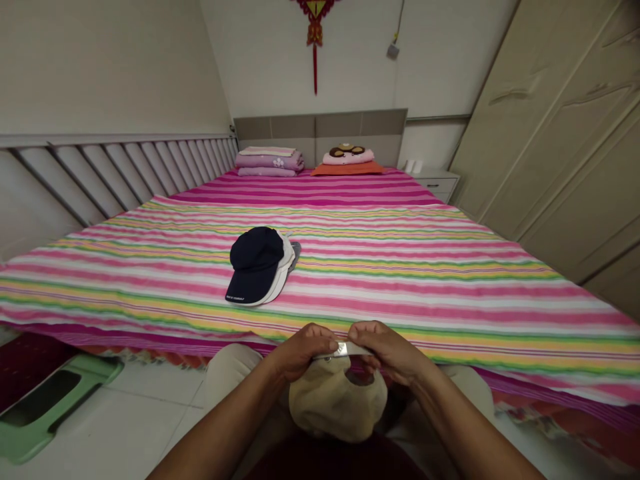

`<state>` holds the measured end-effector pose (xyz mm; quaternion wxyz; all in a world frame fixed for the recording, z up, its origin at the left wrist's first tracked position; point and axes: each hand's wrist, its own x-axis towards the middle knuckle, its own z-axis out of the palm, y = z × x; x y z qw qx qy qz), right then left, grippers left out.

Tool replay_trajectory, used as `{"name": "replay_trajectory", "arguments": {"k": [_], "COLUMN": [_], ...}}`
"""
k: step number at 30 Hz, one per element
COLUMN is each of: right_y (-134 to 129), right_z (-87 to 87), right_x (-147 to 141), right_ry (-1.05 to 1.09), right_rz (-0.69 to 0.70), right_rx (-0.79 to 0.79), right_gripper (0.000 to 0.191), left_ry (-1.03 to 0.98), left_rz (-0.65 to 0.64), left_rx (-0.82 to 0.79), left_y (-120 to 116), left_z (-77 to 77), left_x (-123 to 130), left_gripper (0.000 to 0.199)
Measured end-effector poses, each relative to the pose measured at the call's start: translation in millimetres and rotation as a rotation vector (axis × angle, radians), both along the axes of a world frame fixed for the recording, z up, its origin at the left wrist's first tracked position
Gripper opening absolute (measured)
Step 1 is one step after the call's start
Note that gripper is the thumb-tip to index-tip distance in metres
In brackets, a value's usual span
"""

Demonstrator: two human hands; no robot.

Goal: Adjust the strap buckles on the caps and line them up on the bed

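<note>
Between my two hands hangs a beige cap point(335, 403), its back opening towards me, over my lap at the bed's near edge. My left hand point(309, 350) is closed on the left part of its back strap, thumb beside a shiny metal buckle point(342, 349). The right part of the strap is pinched by my right hand point(387, 347). The cap's brim is out of sight. Ahead and to the left, a navy blue cap point(257, 257) lies on the bed, stacked over a white cap point(286, 263) and a grey one point(296, 253) that are mostly covered.
A striped sheet covers the bed point(400, 267). Folded purple bedding point(267, 163) and a pink-and-orange pile point(349, 163) lie by the headboard. A metal railing point(125, 173) runs along the left, a wardrobe point(560, 147) stands right, and a green stool point(60, 400) is lower left.
</note>
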<state>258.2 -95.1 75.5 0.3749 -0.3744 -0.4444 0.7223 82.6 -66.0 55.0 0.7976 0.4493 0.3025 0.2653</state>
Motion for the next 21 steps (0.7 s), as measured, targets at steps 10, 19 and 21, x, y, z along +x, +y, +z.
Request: {"name": "replay_trajectory", "arguments": {"k": [10, 19, 21], "right_y": [4, 6, 6], "right_z": [-16.7, 0.3, 1.1], "right_x": [19, 23, 23], "right_ry": [-0.007, 0.046, 0.040], "right_rz": [0.038, -0.096, -0.108], "right_rx": [-0.024, 0.019, 0.015], "right_gripper": [0.038, 0.035, 0.036], "left_ry": [-0.104, -0.236, -0.279], "left_rz": [0.193, 0.043, -0.016], "left_rx": [-0.119, -0.327, -0.385], "left_y": [9, 10, 9], "left_z": [8.7, 11.4, 13.4], "left_x": [-10, -5, -3], "left_gripper": [0.012, 0.007, 0.008]}}
